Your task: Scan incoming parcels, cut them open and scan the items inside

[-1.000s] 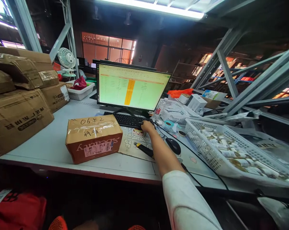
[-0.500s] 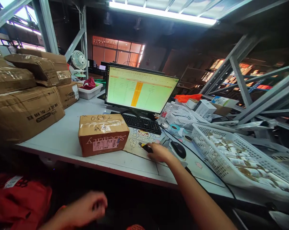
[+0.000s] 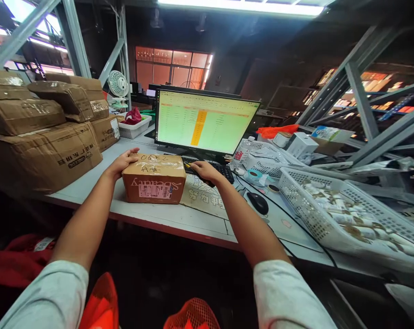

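A taped cardboard box [image 3: 155, 183] with handwriting on top and a shipping label on its front stands on the desk before me. My left hand [image 3: 123, 162] grips its far left top corner, fingers bent over the edge. At the opposite side, my right hand [image 3: 207, 172] is closed around a black and yellow utility knife [image 3: 189, 167], its front end close to the box's right top edge. Whether the blade touches the tape is too small to make out. Behind that hand lies a black keyboard [image 3: 223, 171], partly covered.
A monitor [image 3: 210, 121] showing a spreadsheet stands behind the box. Larger cartons [image 3: 45, 160] are stacked at the left. On the right are a black mouse [image 3: 257, 202], a water bottle [image 3: 243, 150], tape rolls and a white basket [image 3: 306, 219] of small packed items.
My left hand has come up from below the desk edge onto the box. My right hand has lifted the utility knife off the mat and brought it left to the box.
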Tool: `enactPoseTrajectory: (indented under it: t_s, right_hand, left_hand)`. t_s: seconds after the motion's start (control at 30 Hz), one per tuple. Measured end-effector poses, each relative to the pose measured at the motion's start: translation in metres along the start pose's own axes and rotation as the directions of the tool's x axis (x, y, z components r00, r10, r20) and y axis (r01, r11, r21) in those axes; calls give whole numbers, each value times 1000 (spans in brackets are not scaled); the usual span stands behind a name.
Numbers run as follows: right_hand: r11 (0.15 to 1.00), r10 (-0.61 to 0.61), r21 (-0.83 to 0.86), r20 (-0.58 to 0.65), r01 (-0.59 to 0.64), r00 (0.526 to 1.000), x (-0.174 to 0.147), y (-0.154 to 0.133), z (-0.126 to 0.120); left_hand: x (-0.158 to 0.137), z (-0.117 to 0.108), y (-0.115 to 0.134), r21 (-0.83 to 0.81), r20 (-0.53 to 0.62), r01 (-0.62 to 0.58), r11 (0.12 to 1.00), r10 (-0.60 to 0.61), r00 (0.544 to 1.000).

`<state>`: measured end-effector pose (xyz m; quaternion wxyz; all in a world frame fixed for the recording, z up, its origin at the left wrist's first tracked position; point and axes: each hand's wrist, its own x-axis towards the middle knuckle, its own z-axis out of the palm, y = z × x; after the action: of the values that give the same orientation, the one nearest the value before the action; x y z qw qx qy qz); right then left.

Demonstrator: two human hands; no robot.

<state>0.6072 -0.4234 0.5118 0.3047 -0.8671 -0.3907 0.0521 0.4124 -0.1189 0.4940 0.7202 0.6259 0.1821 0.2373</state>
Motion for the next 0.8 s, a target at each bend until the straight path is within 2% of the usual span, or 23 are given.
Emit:
enactPoseTrajectory:
  t_s: [0.07, 0.17, 0.33, 0.53, 0.67, 0.8]
  right_hand:
    - [1000, 9, 4, 54, -9, 999, 4, -9, 2]
    - [999, -54, 1, 37, 54, 998, -4, -10, 7]
    - [995, -95, -14, -43, 95, 995, -35, -6, 13]
    - [992, -122, 14, -110, 124, 986, -69, -20, 21]
    - [988, -139, 58, -93, 145, 986, -95, -25, 27]
    - [983, -88, 156, -67, 97, 994, -114, -11, 30]
  left_hand:
    - [8, -8, -1, -39, 51, 28, 999, -26, 998]
    - [16, -14, -1, -48, 72, 62, 997, -59, 996]
    - [28, -13, -7, -18, 1, 34, 999, -34, 999]
    - [31, -12, -7, 30, -52, 18, 999, -17, 999]
    - [24, -6, -1, 68, -94, 21, 997, -14, 995]
    - [11, 3, 4, 116, -186, -2, 993, 23, 982]
